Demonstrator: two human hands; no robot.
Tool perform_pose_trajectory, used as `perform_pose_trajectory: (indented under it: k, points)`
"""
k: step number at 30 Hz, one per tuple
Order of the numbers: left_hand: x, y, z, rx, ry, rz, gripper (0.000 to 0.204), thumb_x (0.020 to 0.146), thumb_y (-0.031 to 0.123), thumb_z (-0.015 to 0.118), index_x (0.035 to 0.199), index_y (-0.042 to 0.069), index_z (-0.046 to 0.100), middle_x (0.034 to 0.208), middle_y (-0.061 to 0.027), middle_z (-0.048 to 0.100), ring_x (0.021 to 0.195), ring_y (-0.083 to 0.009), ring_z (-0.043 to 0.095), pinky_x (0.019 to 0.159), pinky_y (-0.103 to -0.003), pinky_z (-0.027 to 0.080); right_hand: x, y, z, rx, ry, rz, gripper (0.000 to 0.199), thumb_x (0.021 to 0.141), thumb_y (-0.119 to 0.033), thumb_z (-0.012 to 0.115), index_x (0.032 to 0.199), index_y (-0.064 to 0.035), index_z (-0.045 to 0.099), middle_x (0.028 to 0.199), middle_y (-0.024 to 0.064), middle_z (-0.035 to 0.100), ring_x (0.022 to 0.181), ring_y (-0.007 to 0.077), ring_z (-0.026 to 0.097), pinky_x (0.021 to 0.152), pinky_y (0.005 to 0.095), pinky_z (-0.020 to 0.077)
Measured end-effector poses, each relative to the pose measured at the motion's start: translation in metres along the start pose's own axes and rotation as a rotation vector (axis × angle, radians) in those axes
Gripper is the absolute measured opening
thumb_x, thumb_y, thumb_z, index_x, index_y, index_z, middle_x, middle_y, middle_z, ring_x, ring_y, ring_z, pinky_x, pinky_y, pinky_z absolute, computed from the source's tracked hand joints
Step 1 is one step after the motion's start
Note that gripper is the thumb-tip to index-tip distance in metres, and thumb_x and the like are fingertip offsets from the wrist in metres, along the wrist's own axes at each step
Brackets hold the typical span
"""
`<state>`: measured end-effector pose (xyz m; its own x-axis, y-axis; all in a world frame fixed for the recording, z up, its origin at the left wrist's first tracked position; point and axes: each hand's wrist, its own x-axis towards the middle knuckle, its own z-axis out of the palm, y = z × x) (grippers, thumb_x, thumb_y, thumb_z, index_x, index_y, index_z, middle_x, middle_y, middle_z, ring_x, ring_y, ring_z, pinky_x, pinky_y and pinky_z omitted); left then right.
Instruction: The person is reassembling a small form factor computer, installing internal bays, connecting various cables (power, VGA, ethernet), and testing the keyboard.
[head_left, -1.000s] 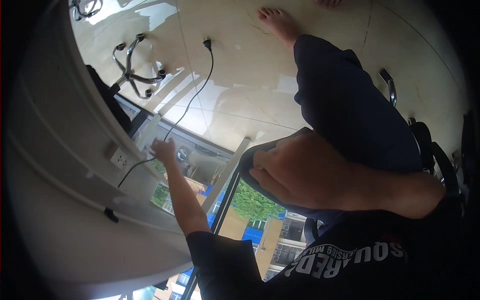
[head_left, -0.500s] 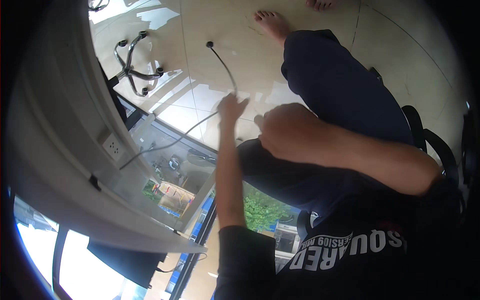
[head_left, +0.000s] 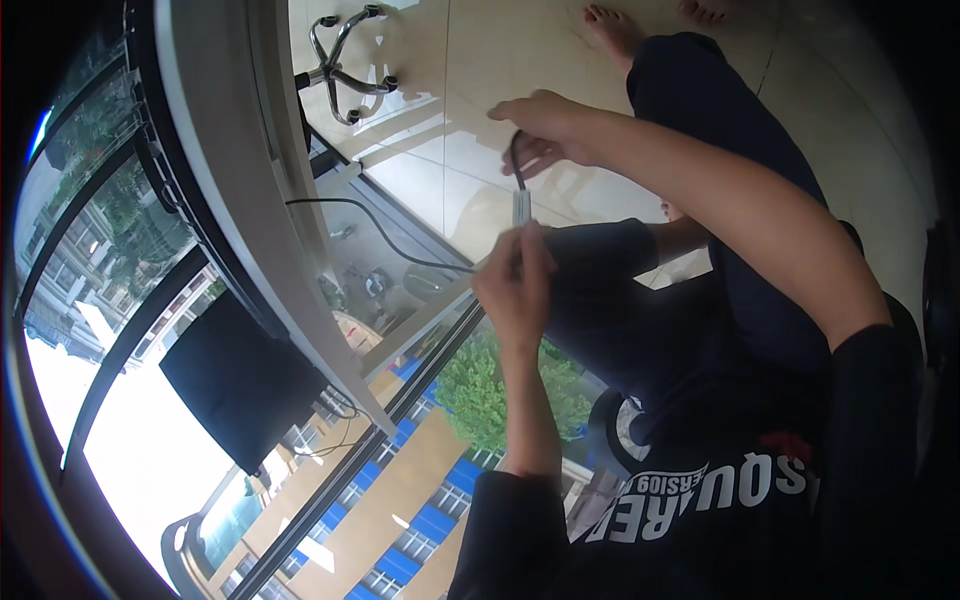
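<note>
A thin dark flexible cable [head_left: 518, 172] hangs between two bare hands, held in mid-air in front of a seated person in a black T-shirt [head_left: 700, 500] with white lettering and dark navy trousers [head_left: 725, 240]. The left hand [head_left: 513, 285], nearer the body, pinches the lower end of a slim pale grey rectangular tag or sleeve [head_left: 522, 206] on the cable, its grip pressed together at thumb and finger, apparently to steady that piece and keep it upright. Beyond it, the right hand [head_left: 550, 130] meets the short dark stretch above the tag; some fingers extend and others curl, but whether this grip closes on the cable cannot be told, since the hand hides the cable's end. With one hand at each end of the tag, that short section stands nearly straight, seemingly because it is supported from both sides. A longer dark length runs left in a loose curve, likely slack, to the edge of a pale desk-like surface [head_left: 235, 200], passing in front of a window through which a leafy green tree [head_left: 510, 385] and a tan building with blue panels [head_left: 420, 515] show. Past the hands, a chrome five-armed chair base [head_left: 330, 72] on black casters rests on the glossy beige tiled floor [head_left: 525, 45], well apart from the cable.
</note>
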<state>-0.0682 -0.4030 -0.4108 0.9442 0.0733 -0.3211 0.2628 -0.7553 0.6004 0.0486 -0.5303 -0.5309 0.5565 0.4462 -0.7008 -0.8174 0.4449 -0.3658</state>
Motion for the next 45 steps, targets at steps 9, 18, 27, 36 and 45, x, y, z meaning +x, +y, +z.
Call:
perform_pose_trajectory:
  k: [9, 18, 27, 36, 45]
  points:
    - [-0.029, -0.033, -0.036, 0.299, -0.594, -0.109, 0.02, 0.101, 0.01, 0.061, 0.113, 0.001, 0.075, 0.094, -0.0125, 0.078, 0.087, -0.0191, 0.076, 0.08, -0.032, 0.056, 0.047, 0.013, 0.03, -0.218, 0.357, -0.109, 0.06, 0.097, -0.023, 0.059, 0.144, 0.0095, 0.04, 0.089, 0.0189, 0.07, 0.083, 0.0259, 0.075, 0.068, 0.034, 0.0596]
    - [0.151, -0.037, -0.032, -0.552, -0.037, -0.262, 0.057, 0.112, 0.038, 0.042, 0.138, -0.012, 0.052, 0.127, -0.0197, 0.068, 0.127, -0.0278, 0.06, 0.11, -0.04, 0.045, 0.027, 0.026, 0.058, -0.452, 0.148, -0.6, 0.033, 0.096, -0.022, 0.058, 0.113, 0.0042, 0.067, 0.096, 0.021, 0.075, 0.091, 0.0359, 0.074, 0.088, 0.0443, 0.0562]
    - [0.241, -0.104, -0.102, -1.092, -0.276, -0.219, 0.037, 0.112, 0.033, 0.046, 0.127, 0.001, 0.058, 0.083, 0.0028, 0.059, 0.063, -0.0099, 0.046, 0.062, -0.028, 0.04, 0.019, 0.045, 0.082, -0.941, 0.16, -0.863, 0.027, 0.087, -0.014, 0.062, 0.108, 0.0028, 0.067, 0.103, 0.0204, 0.069, 0.102, 0.0347, 0.067, 0.084, 0.045, 0.0553]
    - [0.332, -0.134, -0.19, -0.303, 0.771, -0.12, 0.031, 0.107, 0.024, 0.049, 0.118, -0.004, 0.058, 0.096, -0.0072, 0.074, 0.069, -0.0154, 0.061, 0.055, -0.027, 0.045, 0.014, 0.058, 0.086, -1.113, 0.079, -0.76, 0.026, 0.081, -0.016, 0.069, 0.099, 0.0027, 0.067, 0.105, 0.0175, 0.065, 0.103, 0.0293, 0.063, 0.08, 0.0406, 0.0532]
    - [0.349, -0.192, -0.221, 0.053, 1.011, -0.268, 0.046, 0.106, 0.031, 0.048, 0.095, -0.007, 0.071, 0.086, -0.012, 0.078, 0.067, -0.0193, 0.074, 0.052, -0.031, 0.054, 0.01, 0.064, 0.084, -1.174, -0.007, -0.723, 0.02, 0.082, -0.022, 0.07, 0.09, -0.0031, 0.068, 0.088, 0.0091, 0.061, 0.09, 0.0225, 0.06, 0.067, 0.0343, 0.0494]
